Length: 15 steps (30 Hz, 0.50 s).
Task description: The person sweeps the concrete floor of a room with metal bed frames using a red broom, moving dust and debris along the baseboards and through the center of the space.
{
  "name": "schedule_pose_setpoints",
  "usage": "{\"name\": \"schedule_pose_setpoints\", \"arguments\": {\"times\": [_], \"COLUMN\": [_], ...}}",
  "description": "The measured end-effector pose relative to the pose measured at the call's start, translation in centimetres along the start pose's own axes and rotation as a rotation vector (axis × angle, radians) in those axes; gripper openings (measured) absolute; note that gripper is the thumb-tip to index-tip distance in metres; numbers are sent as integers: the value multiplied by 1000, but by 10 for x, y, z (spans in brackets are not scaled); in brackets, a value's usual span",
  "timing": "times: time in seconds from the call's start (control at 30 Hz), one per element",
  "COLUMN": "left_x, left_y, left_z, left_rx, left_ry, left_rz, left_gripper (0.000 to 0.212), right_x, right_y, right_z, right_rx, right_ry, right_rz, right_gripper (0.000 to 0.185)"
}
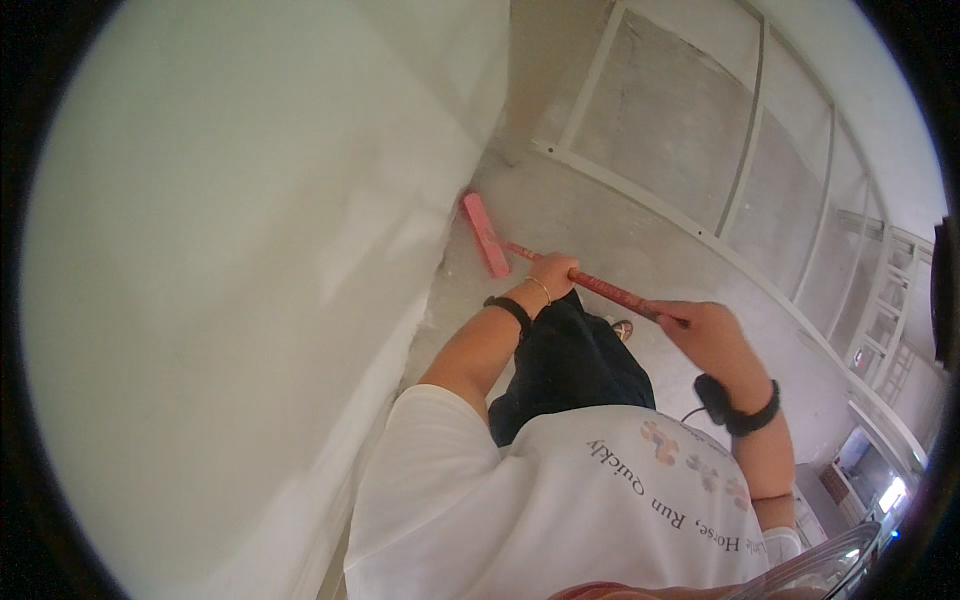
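My left hand (553,276) is closed around the lower part of a worn red pole (611,291), in front of my dark trousers. Near the pole's upper end, my right hand (697,326) grips it, with the tip showing beside my fingers. Beyond my left hand a red broom head (486,234), long and narrow, is down on the grey floor (570,202), close along the foot of the pale wall. Its bristles cannot be made out. The joint between pole and head is not clearly visible.
The pale wall (225,285) rises close on my left. A light metal frame (637,191) with several bars runs along the right side. A ladder-like frame (889,300) stands farther right. My sandalled foot (622,329) shows beside my trousers.
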<state>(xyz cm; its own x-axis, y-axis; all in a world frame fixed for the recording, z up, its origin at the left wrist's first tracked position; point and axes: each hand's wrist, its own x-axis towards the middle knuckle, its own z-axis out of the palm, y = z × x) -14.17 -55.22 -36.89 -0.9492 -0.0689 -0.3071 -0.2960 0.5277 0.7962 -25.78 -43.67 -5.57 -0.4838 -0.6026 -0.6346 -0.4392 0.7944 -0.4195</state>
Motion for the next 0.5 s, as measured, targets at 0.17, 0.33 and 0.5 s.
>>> {"name": "schedule_pose_setpoints", "arguments": {"times": [0.17, 0.33, 0.5], "left_x": [-44, -86, -37], "left_y": [17, -29, -32], "left_z": [-9, 13, 9], "left_rx": [-43, -32, -21], "left_ry": [-99, -253, -159], "left_rz": [-48, -11, 137], "left_gripper": [4, 5, 5], "right_x": [-6, -2, -8], "right_y": [-2, 6, 3], "right_z": [-19, 63, 52], "right_rx": [146, -27, -78], "right_ry": [-128, -98, -3], "right_rz": [7, -124, -73], "right_gripper": [20, 19, 21]}}
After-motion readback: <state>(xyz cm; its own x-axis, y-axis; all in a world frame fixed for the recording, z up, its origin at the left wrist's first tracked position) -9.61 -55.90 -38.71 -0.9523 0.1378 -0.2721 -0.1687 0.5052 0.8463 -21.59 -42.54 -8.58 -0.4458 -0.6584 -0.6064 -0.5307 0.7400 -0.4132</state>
